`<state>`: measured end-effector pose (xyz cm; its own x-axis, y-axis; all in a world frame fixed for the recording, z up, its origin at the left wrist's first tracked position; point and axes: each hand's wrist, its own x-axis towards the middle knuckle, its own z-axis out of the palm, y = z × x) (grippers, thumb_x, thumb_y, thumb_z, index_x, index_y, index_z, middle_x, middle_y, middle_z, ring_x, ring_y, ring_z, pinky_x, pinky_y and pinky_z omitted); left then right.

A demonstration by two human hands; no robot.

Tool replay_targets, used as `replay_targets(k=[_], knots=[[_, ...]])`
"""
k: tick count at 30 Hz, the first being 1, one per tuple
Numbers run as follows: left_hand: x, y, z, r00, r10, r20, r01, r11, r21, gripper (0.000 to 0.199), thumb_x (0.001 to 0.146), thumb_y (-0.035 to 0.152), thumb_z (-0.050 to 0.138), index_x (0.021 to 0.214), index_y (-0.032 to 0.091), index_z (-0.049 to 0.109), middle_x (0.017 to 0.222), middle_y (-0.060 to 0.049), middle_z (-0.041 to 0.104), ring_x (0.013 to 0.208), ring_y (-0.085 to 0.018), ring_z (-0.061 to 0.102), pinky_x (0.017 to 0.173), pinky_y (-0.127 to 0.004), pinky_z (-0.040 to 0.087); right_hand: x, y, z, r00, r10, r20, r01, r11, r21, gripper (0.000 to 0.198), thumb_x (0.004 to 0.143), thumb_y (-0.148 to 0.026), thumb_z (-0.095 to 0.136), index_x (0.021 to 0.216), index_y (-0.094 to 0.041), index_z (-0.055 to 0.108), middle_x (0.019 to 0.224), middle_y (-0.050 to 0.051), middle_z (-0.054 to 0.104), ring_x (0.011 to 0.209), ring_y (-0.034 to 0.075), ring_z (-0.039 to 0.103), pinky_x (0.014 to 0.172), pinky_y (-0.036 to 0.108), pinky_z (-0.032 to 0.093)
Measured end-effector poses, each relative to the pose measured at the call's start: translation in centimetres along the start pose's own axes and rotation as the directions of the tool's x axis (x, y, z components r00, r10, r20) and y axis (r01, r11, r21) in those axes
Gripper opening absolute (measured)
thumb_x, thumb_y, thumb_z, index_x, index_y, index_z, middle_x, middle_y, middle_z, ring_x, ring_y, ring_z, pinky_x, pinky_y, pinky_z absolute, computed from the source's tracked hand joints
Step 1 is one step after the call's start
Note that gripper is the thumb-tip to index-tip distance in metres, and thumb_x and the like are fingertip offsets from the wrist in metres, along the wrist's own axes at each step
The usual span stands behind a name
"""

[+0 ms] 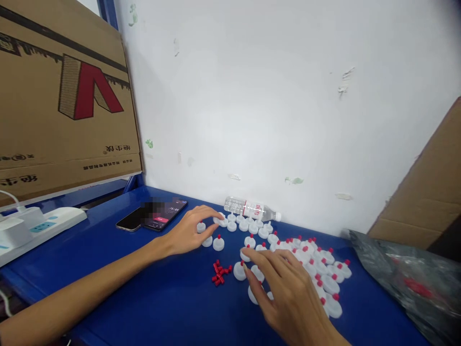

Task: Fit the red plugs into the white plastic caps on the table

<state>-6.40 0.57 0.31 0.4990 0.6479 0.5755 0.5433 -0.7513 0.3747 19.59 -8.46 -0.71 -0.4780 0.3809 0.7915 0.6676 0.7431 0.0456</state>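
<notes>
White caps [309, 269] with red tips lie scattered across the blue table [162, 298] at lower centre of the frame. Left hand [189, 233] rests flat with fingers spread on caps near the phone [158, 215]. Right hand [288, 293], fingers spread and holding nothing, touches caps beside loose red plugs [220, 274]. Behind lies a water bottle [252, 209].

On the counter [144, 298] there are two hands, left hand [189, 233] and right hand [288, 293], one water bottle [252, 210], two phones [153, 216], one power strip [36, 226], and about forty white caps [317, 269]; the small red plugs [220, 273] are too crowded to count.
</notes>
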Motion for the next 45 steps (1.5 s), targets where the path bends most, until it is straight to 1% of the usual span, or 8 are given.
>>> replay_targets(k=[6,11,16,19,21,24,29,45], knots=[[-1.7,5.2,0.9,0.990,0.074,0.119,-0.037,0.957,-0.287,0.025,0.100,0.025,0.051,0.121,0.019,0.064,0.118,-0.009,0.070,0.109,-0.022,0.064,0.099,-0.036,0.049,-0.7,0.3,0.4,0.994,0.089,0.059,-0.082,0.990,-0.119,0.043,0.104,-0.040,0.048,0.141,-0.019,0.050,0.115,0.009,0.070,0.098,0.023,0.068,0.086,0.040,0.049],[-2.8,7.3,0.8,0.969,0.109,0.220,-0.018,0.924,-0.381,0.034,0.103,0.032,0.048,0.134,0.021,0.054,0.126,-0.009,0.067,0.109,-0.023,0.065,0.096,-0.034,0.051,-0.7,0.1,0.9,0.999,0.052,0.011,-0.050,0.994,-0.095,0.028,0.105,-0.035,0.048,0.126,-0.020,0.059,0.108,0.007,0.073,0.092,0.021,0.070,0.082,0.038,0.049],[-2.5,6.1,0.9,0.977,0.062,0.202,0.012,0.937,-0.348,0.035,0.103,0.026,0.046,0.137,0.021,0.047,0.124,-0.008,0.067,0.106,-0.020,0.062,0.094,-0.033,0.048,-0.3,0.1,0.7,0.999,0.029,-0.023,-0.031,0.996,-0.080,0.026,0.102,-0.023,0.052,0.126,-0.016,0.060,0.105,0.007,0.074,0.090,0.020,0.071,0.083,0.036,0.051],[-1.8,4.4,0.8,0.972,0.149,0.181,-0.129,0.984,-0.120,0.026,0.100,0.016,0.046,0.122,0.018,0.059,0.103,-0.006,0.072,0.096,-0.020,0.061,0.091,-0.036,0.044,-0.2,0.3,0.5,0.998,0.053,-0.020,-0.055,0.994,-0.099,0.026,0.099,-0.018,0.053,0.124,-0.017,0.062,0.110,0.009,0.074,0.094,0.021,0.072,0.085,0.036,0.052],[-1.4,3.6,0.4,0.939,0.231,0.256,-0.249,0.968,0.038,0.023,0.098,0.012,0.049,0.112,0.019,0.066,0.095,-0.006,0.072,0.096,-0.022,0.059,0.091,-0.037,0.041,-0.2,0.3,0.4,0.998,0.058,-0.017,-0.059,0.993,-0.097,0.028,0.099,-0.017,0.053,0.125,-0.017,0.061,0.111,0.009,0.074,0.093,0.021,0.072,0.084,0.035,0.053],[-0.9,3.0,-0.2,0.903,0.224,0.365,-0.293,0.945,0.145,0.018,0.096,0.013,0.057,0.107,0.020,0.070,0.090,-0.005,0.072,0.096,-0.022,0.057,0.090,-0.037,0.038,-0.3,0.3,0.5,0.999,0.050,-0.019,-0.052,0.993,-0.107,0.030,0.100,-0.018,0.051,0.128,-0.018,0.061,0.110,0.009,0.075,0.093,0.021,0.072,0.085,0.035,0.054],[-0.8,3.0,-0.8,0.874,0.231,0.427,-0.324,0.933,0.158,0.012,0.095,0.015,0.062,0.093,0.022,0.071,0.083,-0.003,0.071,0.089,-0.020,0.058,0.087,-0.035,0.035,-0.6,0.2,0.7,0.999,0.046,-0.001,-0.046,0.993,-0.110,0.031,0.100,-0.019,0.051,0.130,-0.016,0.059,0.111,0.010,0.074,0.094,0.022,0.072,0.085,0.038,0.054],[-0.8,1.6,-0.1,0.818,0.252,0.516,-0.374,0.916,0.146,0.018,0.103,0.020,0.054,0.097,0.023,0.071,0.092,-0.004,0.071,0.085,-0.018,0.060,0.082,-0.034,0.034,-0.6,0.1,0.8,1.000,0.028,-0.006,-0.029,0.994,-0.102,0.033,0.099,-0.019,0.053,0.131,-0.015,0.060,0.107,0.009,0.074,0.089,0.021,0.072,0.081,0.038,0.055]])
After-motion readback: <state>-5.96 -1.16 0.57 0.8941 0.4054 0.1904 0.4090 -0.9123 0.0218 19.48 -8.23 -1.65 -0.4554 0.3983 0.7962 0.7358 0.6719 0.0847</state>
